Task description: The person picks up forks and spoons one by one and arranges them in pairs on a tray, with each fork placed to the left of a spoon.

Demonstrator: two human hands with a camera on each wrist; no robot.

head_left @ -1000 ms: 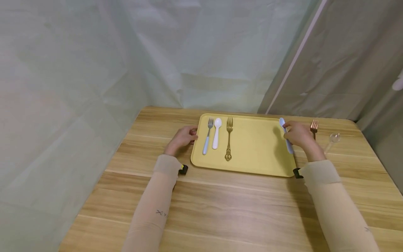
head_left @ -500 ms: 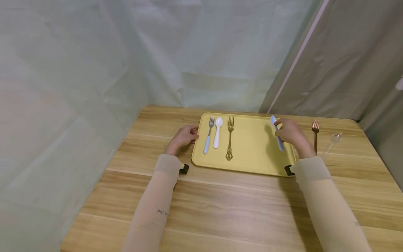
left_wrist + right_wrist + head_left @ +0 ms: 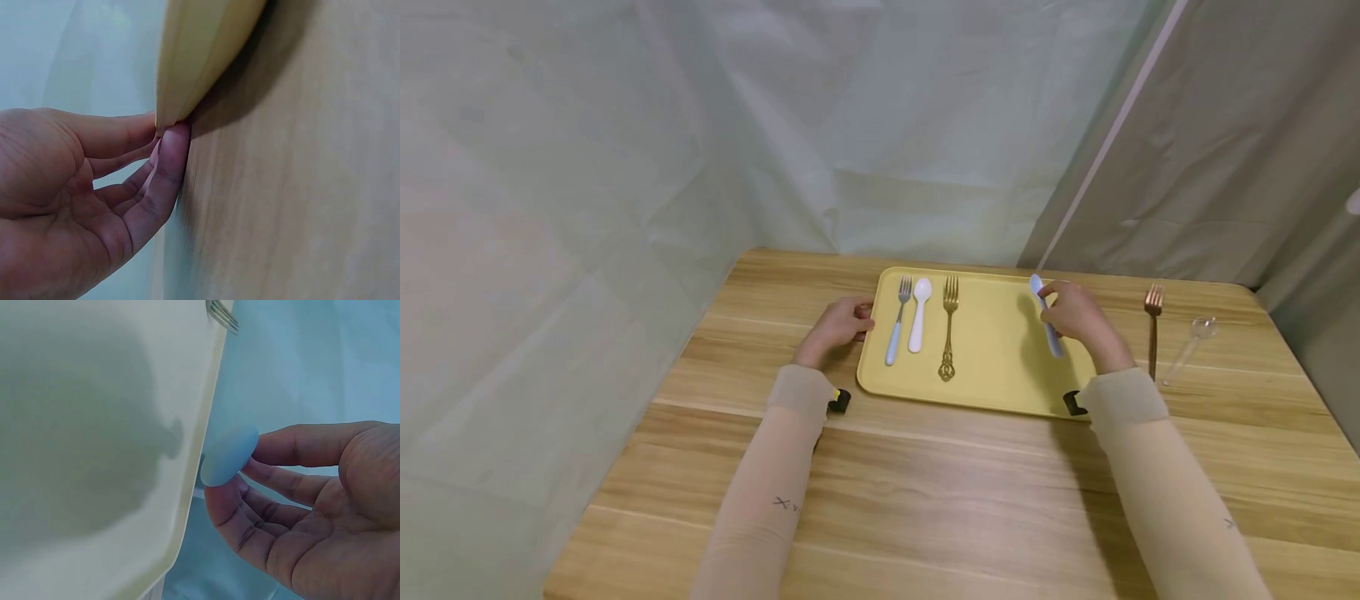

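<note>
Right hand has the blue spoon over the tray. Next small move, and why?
Probably carry the blue spoon left and lay it beside the gold fork: the right hand holds it above bare yellow tray, and the left hand steadies the tray's edge.

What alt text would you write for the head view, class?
A person's right hand holds a light blue spoon over a yellow tray while the left hand steadies its edge. On the tray lie two forks and a white spoon.
</note>
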